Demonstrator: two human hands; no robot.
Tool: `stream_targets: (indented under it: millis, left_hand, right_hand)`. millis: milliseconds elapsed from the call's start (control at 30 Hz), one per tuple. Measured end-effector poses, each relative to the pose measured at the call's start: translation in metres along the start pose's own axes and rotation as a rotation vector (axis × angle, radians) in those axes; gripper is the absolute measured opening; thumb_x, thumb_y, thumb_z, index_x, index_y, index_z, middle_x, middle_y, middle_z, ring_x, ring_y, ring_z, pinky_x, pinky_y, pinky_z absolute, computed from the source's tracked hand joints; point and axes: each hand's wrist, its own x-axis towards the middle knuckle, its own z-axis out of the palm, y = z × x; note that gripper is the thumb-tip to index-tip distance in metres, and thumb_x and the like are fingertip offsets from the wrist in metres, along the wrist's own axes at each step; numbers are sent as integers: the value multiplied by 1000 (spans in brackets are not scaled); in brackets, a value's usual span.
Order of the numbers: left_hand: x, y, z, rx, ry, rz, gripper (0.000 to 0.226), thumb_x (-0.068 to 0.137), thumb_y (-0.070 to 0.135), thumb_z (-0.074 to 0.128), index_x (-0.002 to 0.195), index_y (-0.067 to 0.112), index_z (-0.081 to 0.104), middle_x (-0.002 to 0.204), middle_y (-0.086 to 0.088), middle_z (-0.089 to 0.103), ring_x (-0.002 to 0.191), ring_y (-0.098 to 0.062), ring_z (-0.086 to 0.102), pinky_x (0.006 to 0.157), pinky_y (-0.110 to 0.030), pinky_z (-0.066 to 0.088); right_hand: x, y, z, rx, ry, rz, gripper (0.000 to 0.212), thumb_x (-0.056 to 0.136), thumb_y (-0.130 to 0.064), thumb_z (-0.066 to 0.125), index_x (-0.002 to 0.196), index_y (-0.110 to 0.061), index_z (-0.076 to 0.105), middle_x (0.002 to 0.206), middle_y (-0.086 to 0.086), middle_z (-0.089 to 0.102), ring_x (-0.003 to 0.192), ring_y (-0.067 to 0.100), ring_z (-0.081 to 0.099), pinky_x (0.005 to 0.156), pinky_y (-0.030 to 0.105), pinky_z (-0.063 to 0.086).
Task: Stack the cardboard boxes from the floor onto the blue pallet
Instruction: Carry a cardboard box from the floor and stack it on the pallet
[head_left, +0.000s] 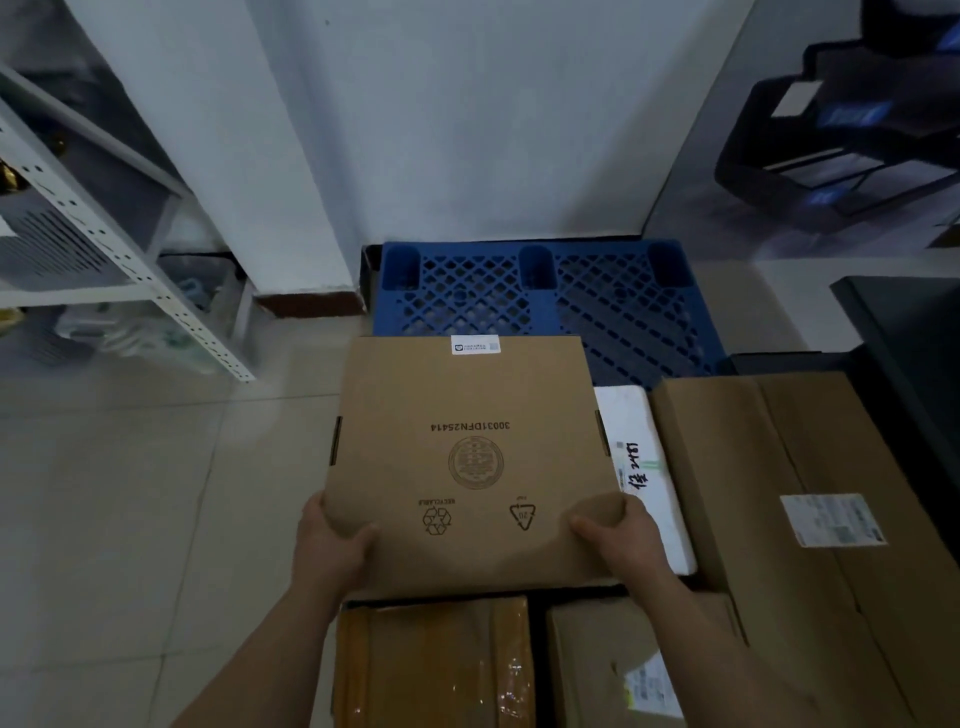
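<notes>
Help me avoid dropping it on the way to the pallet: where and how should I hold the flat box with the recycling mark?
Probably at its two near corners, one from each side, as the left hand and right hand grip it now, thumbs on top. The flat box is wide and thin, so a spread, two-sided hold should keep it level.

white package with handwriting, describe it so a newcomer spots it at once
Start at the blue pallet and come toward the camera along its right side. A long white package lies between the flat cardboard box with recycling marks and a large cardboard box. It alone is white, with black handwriting.
</notes>
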Motion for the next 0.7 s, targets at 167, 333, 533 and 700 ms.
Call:
stream_targets:
  millis: [167,333,533,700]
  left_hand:
    - [3,-20,6,38,9,-38,82,80,15,74,146,12,26,143,-17,41,125,-38,46,101,-54,44]
    - [7,-36,10,24,4,-78,83,81,13,74,146,12,23,143,-17,41,126,-38,45,102,-54,43]
    - [20,-44,17,64,3,-78,84,81,14,73,146,13,21,145,-17,38,128,-39,43,104,-55,41]
    - [27,-43,17,99,12,-78,82,82,15,72,147,14,21,144,-18,39,127,-40,44,103,-56,41]
  right_hand:
    - [8,17,14,-31,-17,17,63,74,-19,81,127,-3,50,120,11,61,94,18,53,85,30,46]
    - [16,25,24,-56,-16,20,65,74,-18,81,128,-3,48,123,13,60,110,27,57,87,31,44]
    - [25,33,31,-64,-21,36,66,74,-17,81,127,-2,45,123,13,58,110,27,57,87,33,47]
    - [28,33,34,-91,-34,37,67,73,-19,82,124,0,44,122,15,58,111,29,57,91,37,49]
